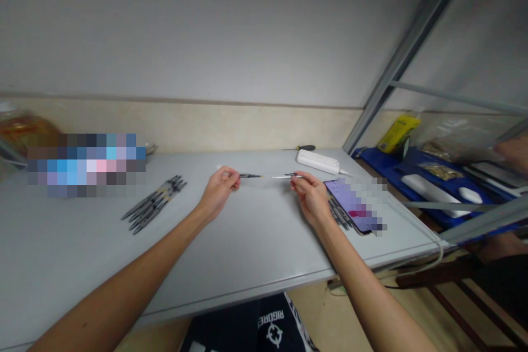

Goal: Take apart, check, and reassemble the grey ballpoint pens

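Above the grey table, my left hand (220, 190) pinches a dark pen barrel (250, 176) whose yellowish end points right. Facing it across a small gap, my right hand (311, 195) is closed on a pen part with a thin pale rod, seemingly a refill (281, 177), sticking out to the left. The two pieces are apart, roughly in line. To the left lies a bundle of dark pens (154, 206) with yellowish bands. More dark pens (339, 214) lie beside my right wrist, partly hidden by it and by a phone.
The phone (348, 203) lies lit at the right. Behind it are a white power strip (317, 161) and a screwdriver (306, 148). A metal frame (406, 44) rises at the right; beyond it, a blue surface (371, 162) holds bags and a yellow packet (399, 133). Another person sits far right.
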A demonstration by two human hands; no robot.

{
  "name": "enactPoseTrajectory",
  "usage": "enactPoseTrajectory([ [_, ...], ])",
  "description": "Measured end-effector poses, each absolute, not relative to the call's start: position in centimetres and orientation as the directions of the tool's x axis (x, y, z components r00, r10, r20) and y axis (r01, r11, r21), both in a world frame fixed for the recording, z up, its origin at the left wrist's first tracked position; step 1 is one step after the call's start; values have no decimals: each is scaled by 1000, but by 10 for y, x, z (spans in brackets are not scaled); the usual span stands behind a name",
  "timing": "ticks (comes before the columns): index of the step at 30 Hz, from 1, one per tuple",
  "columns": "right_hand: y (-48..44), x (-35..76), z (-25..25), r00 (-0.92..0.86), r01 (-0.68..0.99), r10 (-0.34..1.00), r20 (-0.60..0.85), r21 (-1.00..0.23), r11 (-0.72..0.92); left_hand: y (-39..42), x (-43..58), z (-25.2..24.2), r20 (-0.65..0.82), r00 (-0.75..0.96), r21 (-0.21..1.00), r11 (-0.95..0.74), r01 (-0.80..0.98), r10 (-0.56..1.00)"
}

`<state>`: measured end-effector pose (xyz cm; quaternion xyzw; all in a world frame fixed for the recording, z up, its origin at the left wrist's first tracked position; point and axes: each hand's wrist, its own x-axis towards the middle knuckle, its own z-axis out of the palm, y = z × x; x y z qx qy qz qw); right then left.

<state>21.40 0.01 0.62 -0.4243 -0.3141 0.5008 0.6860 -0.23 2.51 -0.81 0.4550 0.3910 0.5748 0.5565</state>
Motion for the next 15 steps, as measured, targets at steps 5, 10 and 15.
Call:
enactPoseTrajectory([
  [5,0,214,5,287,-425,958,7,-895,134,25,-1,-7,83,33,958,-71,-278,996],
  [10,-2,211,2,222,-364,974,35,-924,116,23,1,-7,81,60,962,-62,-266,995],
  [15,-1,208,-3,151,-304,985,78,-945,121,18,5,-5,43,133,968,-9,-249,990],
])
